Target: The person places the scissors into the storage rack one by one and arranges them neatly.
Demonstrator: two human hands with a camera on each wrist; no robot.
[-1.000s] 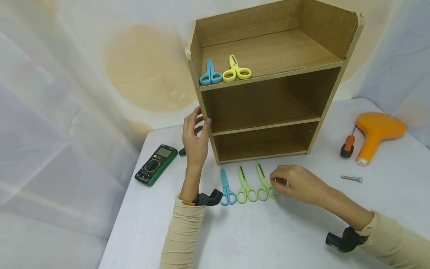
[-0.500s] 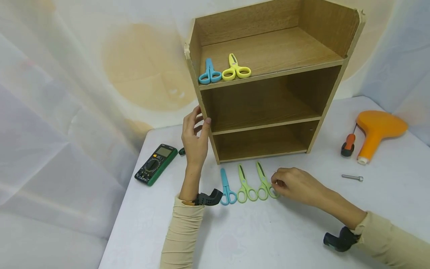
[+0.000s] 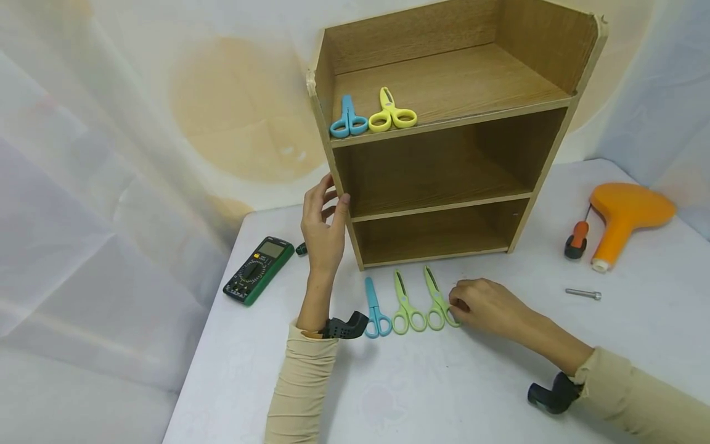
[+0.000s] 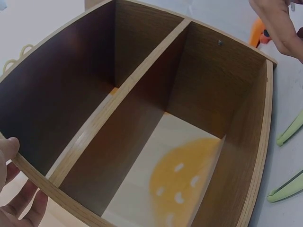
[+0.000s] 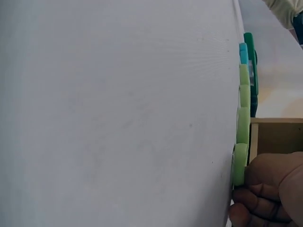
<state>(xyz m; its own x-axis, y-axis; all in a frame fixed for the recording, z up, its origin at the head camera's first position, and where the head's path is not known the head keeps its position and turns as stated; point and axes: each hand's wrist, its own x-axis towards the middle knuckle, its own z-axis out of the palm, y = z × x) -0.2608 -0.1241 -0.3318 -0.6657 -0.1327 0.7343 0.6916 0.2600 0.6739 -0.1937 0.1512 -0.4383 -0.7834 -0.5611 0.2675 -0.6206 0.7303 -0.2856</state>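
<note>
Fingers of the right hand (image 3: 484, 303) have settled against the handle loop of the rightmost green scissors (image 3: 436, 299), curled as if pinching it, after hovering just beside it a second ago. The scissors lie flat on the white table (image 3: 421, 394) before the wooden shelf (image 3: 444, 129), whose left wall the left hand (image 3: 323, 231) keeps gripping.

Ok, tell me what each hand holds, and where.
Left hand grips the shelf's left front edge. Right hand touches the rightmost green scissors at the handle loop.
</note>
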